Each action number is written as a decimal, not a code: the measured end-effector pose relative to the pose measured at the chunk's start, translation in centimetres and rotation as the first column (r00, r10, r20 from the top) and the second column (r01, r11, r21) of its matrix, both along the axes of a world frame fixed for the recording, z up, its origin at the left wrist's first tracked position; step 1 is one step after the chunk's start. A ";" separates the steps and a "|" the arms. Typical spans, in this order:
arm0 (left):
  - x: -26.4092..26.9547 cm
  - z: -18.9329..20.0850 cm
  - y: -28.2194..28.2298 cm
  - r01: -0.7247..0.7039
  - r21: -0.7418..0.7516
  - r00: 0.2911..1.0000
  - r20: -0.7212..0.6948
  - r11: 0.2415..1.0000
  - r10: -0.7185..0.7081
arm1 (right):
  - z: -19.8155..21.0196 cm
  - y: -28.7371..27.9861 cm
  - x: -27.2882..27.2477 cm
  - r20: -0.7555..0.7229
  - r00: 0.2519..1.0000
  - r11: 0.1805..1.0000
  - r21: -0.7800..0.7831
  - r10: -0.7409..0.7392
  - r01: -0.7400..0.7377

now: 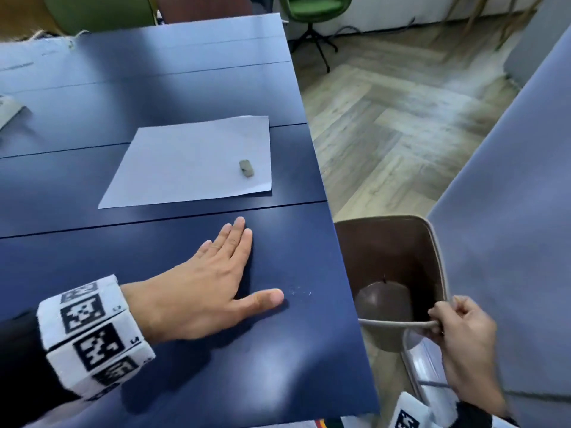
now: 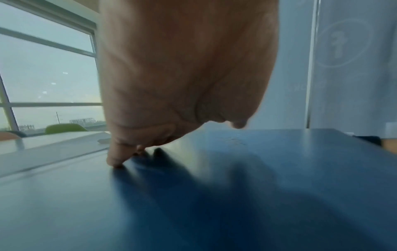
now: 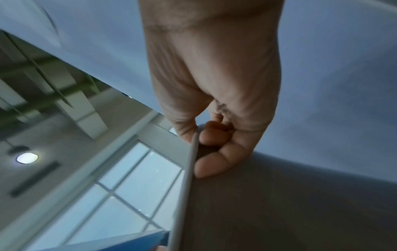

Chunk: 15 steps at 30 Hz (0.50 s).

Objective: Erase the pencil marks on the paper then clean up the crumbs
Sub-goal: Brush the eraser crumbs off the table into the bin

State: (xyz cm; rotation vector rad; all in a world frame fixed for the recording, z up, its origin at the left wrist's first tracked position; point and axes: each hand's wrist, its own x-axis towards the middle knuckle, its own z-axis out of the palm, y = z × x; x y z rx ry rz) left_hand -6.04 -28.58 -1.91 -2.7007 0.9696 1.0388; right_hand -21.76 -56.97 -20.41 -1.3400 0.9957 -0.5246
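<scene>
Beside the table (image 1: 309, 350) edge, your hands work the crumbs (image 1: 299, 292).
Your left hand (image 1: 204, 291) lies flat, fingers straight, touching the table just beside the crumbs; your right hand (image 1: 463, 338) grips the bin (image 1: 398, 325) rim past that edge.

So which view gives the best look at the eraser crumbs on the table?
The head view: the crumbs show as pale specks on the blue table, just right of the left hand's thumb and near the bin edge. The left wrist view shows only a faint blurred patch. The right wrist view shows none.
</scene>
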 end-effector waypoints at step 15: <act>-10.1 -3.9 -11.1 -0.052 -0.286 0.996 0.056 0.957 0.071 | 7.8 6.5 -5.7 -0.012 0.996 0.923 -0.377 -0.088 0.077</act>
